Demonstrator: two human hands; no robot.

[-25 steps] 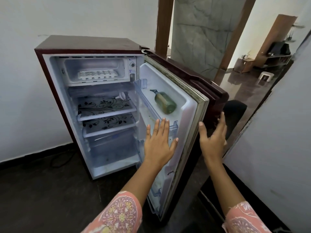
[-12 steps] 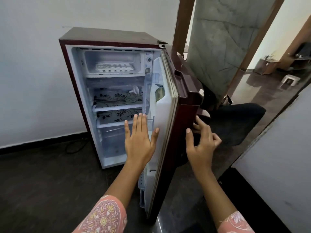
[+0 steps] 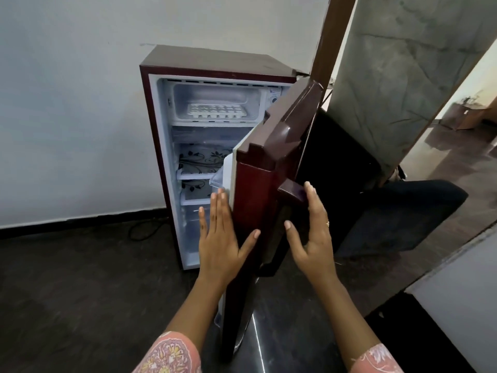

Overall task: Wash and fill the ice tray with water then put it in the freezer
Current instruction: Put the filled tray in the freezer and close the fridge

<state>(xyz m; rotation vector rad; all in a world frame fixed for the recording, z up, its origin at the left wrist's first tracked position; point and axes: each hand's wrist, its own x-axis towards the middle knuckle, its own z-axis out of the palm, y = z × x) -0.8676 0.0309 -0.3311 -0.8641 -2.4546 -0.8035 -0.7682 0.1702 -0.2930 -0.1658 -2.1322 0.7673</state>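
Note:
The white ice tray [image 3: 216, 111] lies flat in the freezer compartment [image 3: 188, 103] at the top of the small maroon fridge [image 3: 215, 61]. The fridge door [image 3: 271, 162] stands partly swung toward the cabinet. My left hand [image 3: 223, 235] is flat with straight fingers on the door's inner edge. My right hand [image 3: 313, 230] is open against the door's outer face, fingertips by the handle [image 3: 291, 191]. Neither hand holds anything.
Patterned shelves [image 3: 199, 162] sit below the freezer compartment. A black cable [image 3: 142, 230] lies on the dark floor left of the fridge. A black chair [image 3: 398, 214] stands right behind the door. A wooden door frame [image 3: 330, 36] and white wall [image 3: 457, 300] bound the right.
The door has swung further toward shut, hiding the bottle and the door shelves. Both hands moved left with it, and my right hand has flattened onto the outer face.

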